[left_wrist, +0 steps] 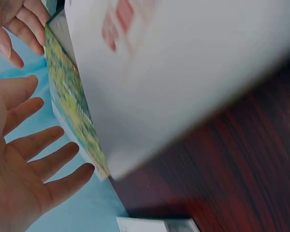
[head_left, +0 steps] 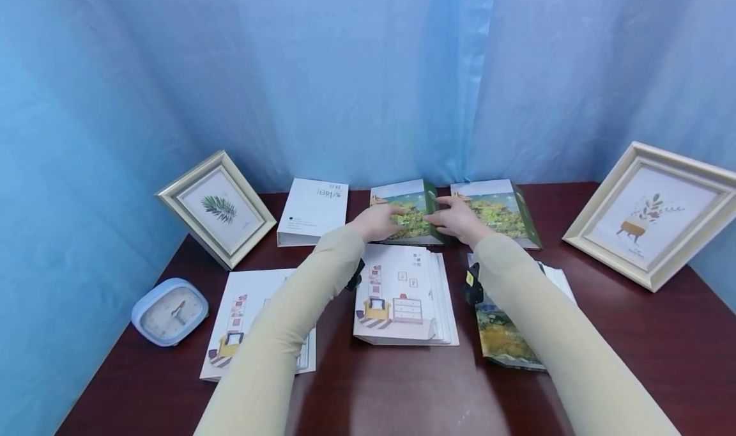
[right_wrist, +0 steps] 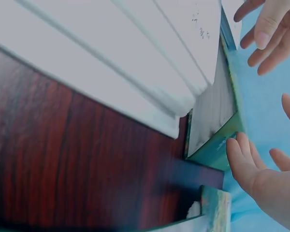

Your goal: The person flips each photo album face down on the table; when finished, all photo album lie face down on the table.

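Observation:
A green album box with a yellow-tree cover [head_left: 411,213] lies at the back middle of the dark red table [head_left: 402,391]. Both hands hover at it. My left hand [head_left: 376,222] is at its left side with the fingers straight and spread [left_wrist: 34,154], a little off the album's edge [left_wrist: 72,106]. My right hand [head_left: 457,222] is at its right side, open [right_wrist: 261,176], its thumb close to the box's green corner [right_wrist: 215,145]. Neither hand grips anything.
A second green album [head_left: 499,209] and a white box [head_left: 313,209] flank it. Nearer me lie a stack of white albums [head_left: 402,295], another white album [head_left: 247,321] and a yellow-green one [head_left: 506,340]. Picture frames [head_left: 215,207] [head_left: 652,213] lean at both sides, with a blue clock [head_left: 169,311] at the left.

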Tool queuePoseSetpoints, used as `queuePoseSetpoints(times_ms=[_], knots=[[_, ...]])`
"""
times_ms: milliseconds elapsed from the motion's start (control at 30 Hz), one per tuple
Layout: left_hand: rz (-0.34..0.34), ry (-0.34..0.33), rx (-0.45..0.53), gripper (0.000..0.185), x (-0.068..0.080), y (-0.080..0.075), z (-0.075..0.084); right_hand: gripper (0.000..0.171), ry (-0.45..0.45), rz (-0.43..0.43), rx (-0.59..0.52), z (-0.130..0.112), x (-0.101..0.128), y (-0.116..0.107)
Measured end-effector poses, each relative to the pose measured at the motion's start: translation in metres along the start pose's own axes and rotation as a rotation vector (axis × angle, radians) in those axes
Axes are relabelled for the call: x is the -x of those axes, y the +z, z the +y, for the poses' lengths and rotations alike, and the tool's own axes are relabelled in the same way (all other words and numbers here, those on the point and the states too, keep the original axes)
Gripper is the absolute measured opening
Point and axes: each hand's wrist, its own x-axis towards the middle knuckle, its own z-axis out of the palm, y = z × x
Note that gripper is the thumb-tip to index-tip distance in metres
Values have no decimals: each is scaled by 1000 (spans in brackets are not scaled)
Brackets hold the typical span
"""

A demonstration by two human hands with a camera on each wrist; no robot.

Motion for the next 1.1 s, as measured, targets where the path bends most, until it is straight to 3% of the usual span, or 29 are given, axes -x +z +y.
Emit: queuePoseSetpoints(times_ms=[400,867,1100], knots=[[89,-55,50,47,17,-17,-41,72,-22,-31,-11,-21,2,15],[115,-156,35,48,43,-38,-93,71,-32,-78,-26,-37,3,43],[178,-262,72,51,58,-44,-121,68,-31,-106,-79,-42,-3,66]])
